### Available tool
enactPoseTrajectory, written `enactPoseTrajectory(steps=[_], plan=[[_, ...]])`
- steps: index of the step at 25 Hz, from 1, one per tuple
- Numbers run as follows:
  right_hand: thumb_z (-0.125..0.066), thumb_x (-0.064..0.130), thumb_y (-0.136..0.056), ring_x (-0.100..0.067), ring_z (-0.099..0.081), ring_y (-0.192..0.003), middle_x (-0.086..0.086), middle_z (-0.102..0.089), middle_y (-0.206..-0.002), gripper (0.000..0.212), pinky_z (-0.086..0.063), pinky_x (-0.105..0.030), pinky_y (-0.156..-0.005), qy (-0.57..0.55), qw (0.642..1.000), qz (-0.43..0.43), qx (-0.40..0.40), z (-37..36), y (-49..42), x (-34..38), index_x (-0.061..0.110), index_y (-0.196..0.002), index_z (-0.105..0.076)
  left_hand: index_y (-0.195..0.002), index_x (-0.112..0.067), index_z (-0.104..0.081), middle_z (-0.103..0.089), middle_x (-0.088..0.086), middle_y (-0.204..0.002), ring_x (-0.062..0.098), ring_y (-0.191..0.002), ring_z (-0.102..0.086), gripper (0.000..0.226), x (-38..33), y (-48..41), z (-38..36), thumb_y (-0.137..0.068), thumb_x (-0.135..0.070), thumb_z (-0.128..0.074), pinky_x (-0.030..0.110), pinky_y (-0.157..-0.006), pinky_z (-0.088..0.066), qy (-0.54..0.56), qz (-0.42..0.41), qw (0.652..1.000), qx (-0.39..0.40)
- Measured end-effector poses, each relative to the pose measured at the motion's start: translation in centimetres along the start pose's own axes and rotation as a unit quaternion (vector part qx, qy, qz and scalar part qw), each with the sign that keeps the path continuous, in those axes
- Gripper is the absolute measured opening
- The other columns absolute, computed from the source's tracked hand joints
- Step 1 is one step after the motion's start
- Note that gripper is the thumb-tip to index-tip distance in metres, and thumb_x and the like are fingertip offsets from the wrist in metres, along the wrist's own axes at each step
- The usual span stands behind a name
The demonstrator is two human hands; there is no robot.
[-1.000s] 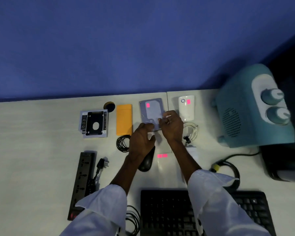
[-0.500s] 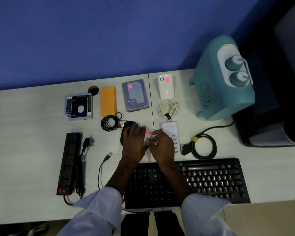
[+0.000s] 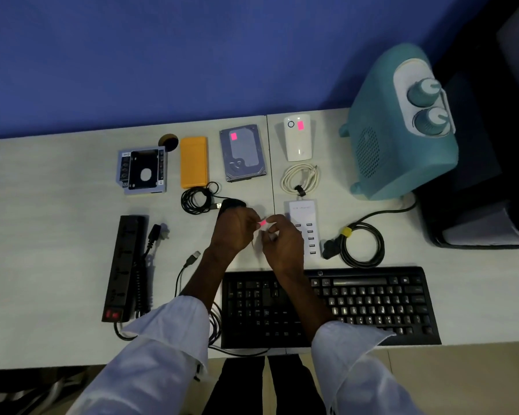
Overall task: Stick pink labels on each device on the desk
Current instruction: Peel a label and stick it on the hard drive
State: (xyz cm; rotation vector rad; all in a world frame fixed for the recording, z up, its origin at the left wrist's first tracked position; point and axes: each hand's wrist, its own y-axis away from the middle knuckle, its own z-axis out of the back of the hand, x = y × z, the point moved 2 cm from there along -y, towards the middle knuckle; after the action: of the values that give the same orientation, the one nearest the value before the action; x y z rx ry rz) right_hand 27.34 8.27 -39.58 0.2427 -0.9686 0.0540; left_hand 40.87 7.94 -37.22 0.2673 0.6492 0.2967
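Pinching a small pink label between the curled fingertips of the left hand and the right hand, both raised at the middle of the frame, over the desk between a black mouse and a white charging hub, just above the keyboard. Carrying pink stickers on top, upper middle of the frame: grey hard drive and white device. Lying to the left of those, orange case and drive caddy, with a black power strip lower left.
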Motion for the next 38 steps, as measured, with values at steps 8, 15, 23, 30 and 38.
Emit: enactPoseTrajectory(steps=[8, 15, 23, 30, 38], plan=[[-0.079, 0.022, -0.079, -0.008, -0.067, -0.085, 0.008, -0.072, -0.095, 0.016, -0.055, -0.028, -0.081, -0.048, 0.999, -0.011, -0.012, -0.2, -0.8, -0.2, 0.02, -0.094, -0.072, -0.091, -0.01, -0.077, -0.075, 0.005, -0.09, 0.012, -0.079, -0.064, 0.009, 0.5, -0.3, 0.6, -0.084, -0.01, -0.07, 0.005, -0.066, -0.037, 0.081, -0.007, 0.997, -0.014], [-0.068, 0.03, -0.085, -0.008, -0.067, -0.076, 0.009, -0.074, -0.088, 0.011, -0.057, -0.037, -0.074, -0.092, 0.995, 0.022, -0.016, 0.5, -1.3, -0.3, 0.024, -0.089, -0.076, -0.089, -0.014, -0.078, -0.075, 0.003, -0.088, 0.009, -0.076, -0.061, 0.009, 0.5, -0.4, 0.7, -0.085, -0.012, -0.07, 0.015, -0.068, -0.043, 0.075, -0.014, 0.997, -0.006], [-0.075, 0.023, -0.084, -0.009, -0.067, -0.077, 0.01, -0.072, -0.087, 0.008, -0.058, -0.039, -0.071, -0.114, 0.993, 0.034, 0.004, 0.4, -1.6, -0.5, 0.025, -0.091, -0.076, -0.084, -0.014, -0.078, -0.075, 0.0, -0.083, 0.011, -0.078, -0.068, 0.006, 0.5, -0.5, 0.9, -0.081, -0.01, -0.073, 0.027, -0.076, -0.054, 0.111, -0.032, 0.993, -0.022], [-0.068, 0.018, -0.087, -0.009, -0.066, -0.081, 0.002, -0.073, -0.09, 0.011, -0.058, -0.035, -0.077, -0.074, 0.996, 0.047, 0.012, 0.2, -2.0, -0.9, 0.018, -0.095, -0.075, -0.085, -0.009, -0.074, -0.074, 0.002, -0.082, -0.008, -0.058, -0.061, 0.005, 1.1, -0.5, 0.4, -0.081, -0.007, -0.073, 0.009, -0.054, -0.046, 0.138, -0.017, 0.99, -0.036], [-0.064, 0.006, -0.089, -0.012, -0.068, -0.089, 0.001, -0.075, -0.094, 0.017, -0.057, -0.037, -0.082, -0.085, 0.996, 0.033, 0.008, -0.1, -1.9, -0.9, 0.016, -0.096, -0.076, -0.085, -0.011, -0.07, -0.073, 0.0, -0.085, -0.007, -0.062, -0.062, 0.011, 1.6, -0.4, 0.3, -0.081, -0.002, -0.072, 0.012, -0.056, -0.047, 0.162, -0.026, 0.986, -0.031]])
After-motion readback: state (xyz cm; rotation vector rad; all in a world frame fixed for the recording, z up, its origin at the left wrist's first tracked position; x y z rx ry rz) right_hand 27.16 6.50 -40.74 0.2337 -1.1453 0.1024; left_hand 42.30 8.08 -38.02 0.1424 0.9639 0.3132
